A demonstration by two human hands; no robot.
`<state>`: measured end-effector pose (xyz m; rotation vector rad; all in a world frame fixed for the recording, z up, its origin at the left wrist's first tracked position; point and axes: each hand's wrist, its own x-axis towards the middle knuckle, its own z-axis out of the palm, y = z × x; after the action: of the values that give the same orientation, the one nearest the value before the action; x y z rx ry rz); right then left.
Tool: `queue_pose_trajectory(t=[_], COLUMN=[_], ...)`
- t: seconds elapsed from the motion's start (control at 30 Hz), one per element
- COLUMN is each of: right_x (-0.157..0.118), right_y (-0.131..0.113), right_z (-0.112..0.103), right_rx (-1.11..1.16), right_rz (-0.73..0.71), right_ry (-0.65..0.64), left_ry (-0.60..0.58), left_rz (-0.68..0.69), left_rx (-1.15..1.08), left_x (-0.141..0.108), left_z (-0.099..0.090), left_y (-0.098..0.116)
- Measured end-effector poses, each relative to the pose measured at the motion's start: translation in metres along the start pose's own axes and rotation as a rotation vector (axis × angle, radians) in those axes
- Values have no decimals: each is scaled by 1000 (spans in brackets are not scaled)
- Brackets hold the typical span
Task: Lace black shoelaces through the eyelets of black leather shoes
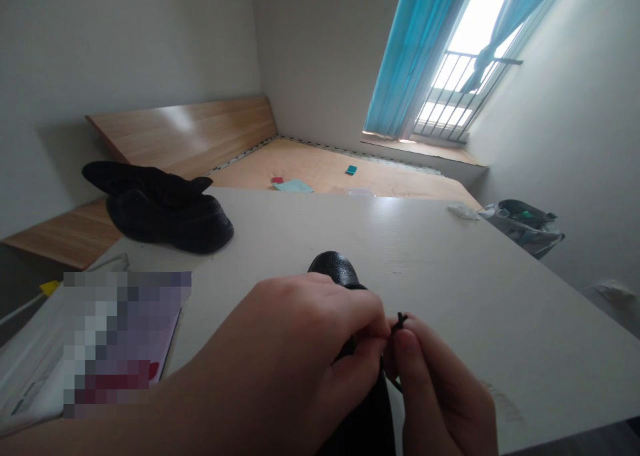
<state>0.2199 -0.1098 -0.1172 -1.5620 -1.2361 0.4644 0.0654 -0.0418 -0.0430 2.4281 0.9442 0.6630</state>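
A black leather shoe point(334, 269) stands on the white table in front of me, its rounded toe pointing away. My left hand point(320, 343) arches over the shoe and covers most of it; its thumb and fingers are pinched together at the shoe's right side. Touching those fingertips, my right hand point(435, 383) pinches a thin black strap point(400, 321), whose small crossed ends stick up above the thumb. Whatever lies between the left fingertips is mostly hidden, though the strap seems to run there. Farther back on the left is another black shoe point(170, 216).
The white table point(500, 296) fills the foreground. A purple, partly blurred packet point(167, 323) and clear plastic lie at the left edge. Scraps of plastic point(463, 211) sit at the far right edge, beside a lined bin point(525, 223). A wooden bed board point(320, 163) lies behind.
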Motion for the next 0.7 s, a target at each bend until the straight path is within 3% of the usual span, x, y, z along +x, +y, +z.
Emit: queue_pose_trajectory(t=[0.1,0.2,0.3,0.5,0.7], right_x=[6,14,19,21,25], right_y=[-5,-6,-8,-15,-9], right_z=[0,-3,-6,-8,-14], right_rx=[5,152,323,363,341], right_rz=[-19,-124,-174,-141,-167], right_ry=[-44,-173,-211,-303,-420], left_ry=[-42,42,103,-7,-54], left_rz=[90,163,129,-15,-96], left_rx=[58,122,82,-225,-361], left_x=[1,1,2,4,7], left_z=[3,3,2,-2,-3], left_y=[-1,-2,-2,-1,-5])
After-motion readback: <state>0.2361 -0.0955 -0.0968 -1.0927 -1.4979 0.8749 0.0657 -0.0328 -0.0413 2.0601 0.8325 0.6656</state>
